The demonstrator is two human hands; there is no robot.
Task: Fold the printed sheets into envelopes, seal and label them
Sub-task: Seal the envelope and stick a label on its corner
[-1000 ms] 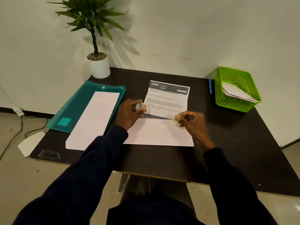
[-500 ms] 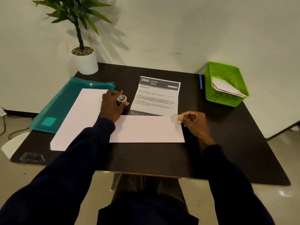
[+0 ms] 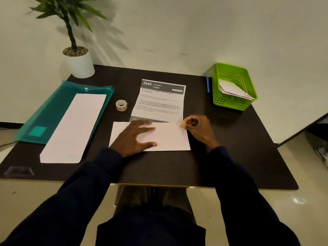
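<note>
Head view: the person is sitting at a dark table (image 3: 230, 148), both arms in dark sleeves reaching fwd. The printed sheet (image 3: 159, 102) is lying in the middle of the table, text side up w/ "2940 KITCHEN" in the header at its far end. Its near part is folded up over the print, so a blank white flap (image 3: 170, 137) is facing up & covering the bottom of the text.

The left hand (image 3: 134, 137) is lying flat on the flap's left half, fingers straight & spread, thumb by the flap's near edge, pressing it down. The right hand (image 3: 197, 127) is sitting at the flap's far right corner, fingers curled, pinching a small sticker (image 3: 182, 125) btwn thumb & fingertips. The sticker is overlapping that corner; whether it is stuck down, can't tell. The hands are apart, one at each side of the flap.

A sticker roll (image 3: 121, 105) is standing on the table just left of the sheet, apart from both hands. Further left a teal folder (image 3: 53, 110) is lying w/ a long white paper (image 3: 76, 126) on top, its near end reaching past the folder onto the table. At the far right a green basket (image 3: 230, 103) is holding folded white papers (image 3: 232, 89), w/ a blue pen (image 3: 207, 85) lying just left of it. A potted plant (image 3: 78, 63) is standing at the far left corner
</note>
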